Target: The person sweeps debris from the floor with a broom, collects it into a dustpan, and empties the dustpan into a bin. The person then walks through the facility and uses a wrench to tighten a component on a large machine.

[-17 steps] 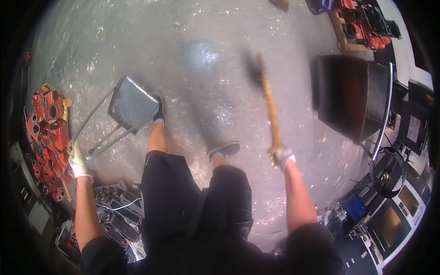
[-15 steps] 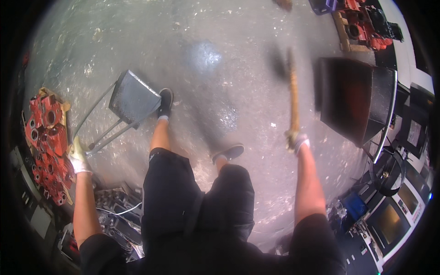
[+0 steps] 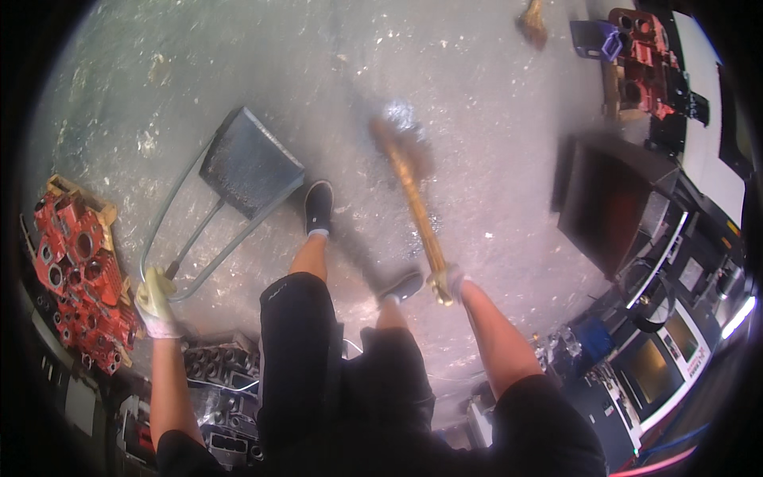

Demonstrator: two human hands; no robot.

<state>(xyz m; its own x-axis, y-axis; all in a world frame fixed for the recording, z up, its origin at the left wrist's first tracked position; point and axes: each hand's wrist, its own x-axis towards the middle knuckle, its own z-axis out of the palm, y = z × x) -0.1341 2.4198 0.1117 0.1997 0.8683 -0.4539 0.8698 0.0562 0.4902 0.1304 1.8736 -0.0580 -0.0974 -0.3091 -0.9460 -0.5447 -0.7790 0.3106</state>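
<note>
My left hand [image 3: 156,304], in a pale work glove, is closed round the bent handle of a grey metal dustpan [image 3: 253,165]. The pan's tray hangs over or rests on the floor beside my forward shoe; which, I cannot tell. My right hand [image 3: 447,285], gloved too, grips the lower end of a broom [image 3: 416,205] by its yellowish stick. The far end of the broom is smeared by motion, a brown blur ahead of my feet, to the right of the dustpan.
Red castings [image 3: 83,274] sit on a wooden pallet at left, grey metal parts [image 3: 226,397] near my left leg. At right stand a dark metal bin [image 3: 616,203] and a machine with a screen [image 3: 648,370]. More red castings [image 3: 640,67] and a brush-like end [image 3: 533,24] are far right.
The broom has swung left, from pointing straight ahead to slanting toward the dustpan, and my right hand has moved left with it. The dustpan has shifted slightly right, still in my left hand.
</note>
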